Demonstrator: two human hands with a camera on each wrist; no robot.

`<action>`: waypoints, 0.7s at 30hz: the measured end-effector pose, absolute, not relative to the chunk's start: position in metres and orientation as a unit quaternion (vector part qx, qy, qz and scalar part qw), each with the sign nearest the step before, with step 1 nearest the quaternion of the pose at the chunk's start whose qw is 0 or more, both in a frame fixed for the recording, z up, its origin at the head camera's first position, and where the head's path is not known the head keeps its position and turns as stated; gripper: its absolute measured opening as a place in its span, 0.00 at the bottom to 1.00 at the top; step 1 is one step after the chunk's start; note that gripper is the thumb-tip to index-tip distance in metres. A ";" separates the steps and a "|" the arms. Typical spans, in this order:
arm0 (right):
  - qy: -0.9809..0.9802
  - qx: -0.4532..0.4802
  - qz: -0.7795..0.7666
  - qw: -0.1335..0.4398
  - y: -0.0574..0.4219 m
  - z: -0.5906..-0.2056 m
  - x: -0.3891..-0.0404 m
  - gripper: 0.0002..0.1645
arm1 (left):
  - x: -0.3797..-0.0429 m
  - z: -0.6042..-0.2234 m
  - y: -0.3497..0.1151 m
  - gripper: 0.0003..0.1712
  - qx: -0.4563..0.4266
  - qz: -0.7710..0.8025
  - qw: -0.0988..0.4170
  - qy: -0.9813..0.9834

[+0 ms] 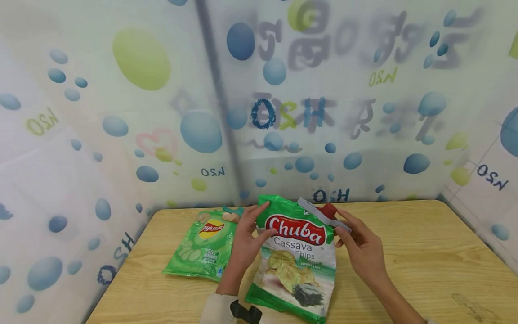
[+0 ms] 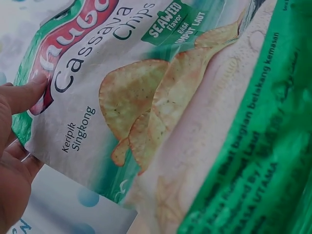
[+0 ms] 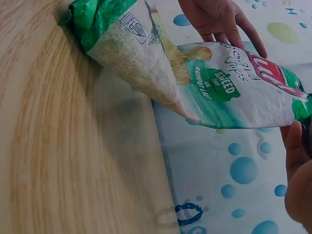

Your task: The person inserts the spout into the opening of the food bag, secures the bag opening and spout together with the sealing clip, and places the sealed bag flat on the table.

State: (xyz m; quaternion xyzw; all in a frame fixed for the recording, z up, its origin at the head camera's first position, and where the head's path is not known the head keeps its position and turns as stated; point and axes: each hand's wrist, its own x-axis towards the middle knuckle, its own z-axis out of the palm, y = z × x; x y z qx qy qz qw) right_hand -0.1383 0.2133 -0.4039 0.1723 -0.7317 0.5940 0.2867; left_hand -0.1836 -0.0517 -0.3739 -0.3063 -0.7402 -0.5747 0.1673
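A green and white Chuba cassava chip bag (image 1: 297, 265) is held up, tilted, over the table, its printed front toward the head camera. My left hand (image 1: 246, 240) grips its upper left edge, thumb on the front and fingers behind. Across the bag's top right corner runs a slanted grey bag clip (image 1: 313, 210) with a red piece (image 1: 328, 209) on it. The fingers of my right hand (image 1: 366, 254) pinch the lower right end of that clip, beside the bag's edge. In the right wrist view the bag's green bottom end (image 3: 95, 22) is near the tabletop.
A green Lay's chip bag (image 1: 198, 247) lies on the wooden table (image 1: 413, 261) to the left, with a teal strip (image 1: 232, 209) at its top. Behind the table and at both sides hang white sheets (image 1: 259, 157) printed with blue and green spots.
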 end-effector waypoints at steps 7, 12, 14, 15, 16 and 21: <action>-0.728 0.174 0.595 0.292 0.205 -0.394 -0.137 0.24 | -0.201 -0.399 -0.053 0.36 -0.274 -0.562 0.138 -0.768; -0.715 0.176 0.612 0.287 0.209 -0.412 -0.153 0.23 | -0.208 -0.408 -0.055 0.40 -0.262 -0.528 0.130 -0.797; -0.709 0.165 0.625 0.281 0.212 -0.422 -0.160 0.21 | -0.208 -0.409 -0.055 0.41 -0.262 -0.518 0.126 -0.804; -0.707 0.155 0.632 0.276 0.213 -0.426 -0.164 0.21 | -0.208 -0.409 -0.055 0.41 -0.261 -0.514 0.125 -0.808; -0.708 0.144 0.635 0.273 0.213 -0.430 -0.166 0.20 | -0.208 -0.410 -0.055 0.41 -0.260 -0.510 0.124 -0.810; -0.714 0.097 0.642 0.261 0.215 -0.441 -0.175 0.19 | -0.212 -0.418 -0.052 0.40 -0.265 -0.523 0.114 -0.802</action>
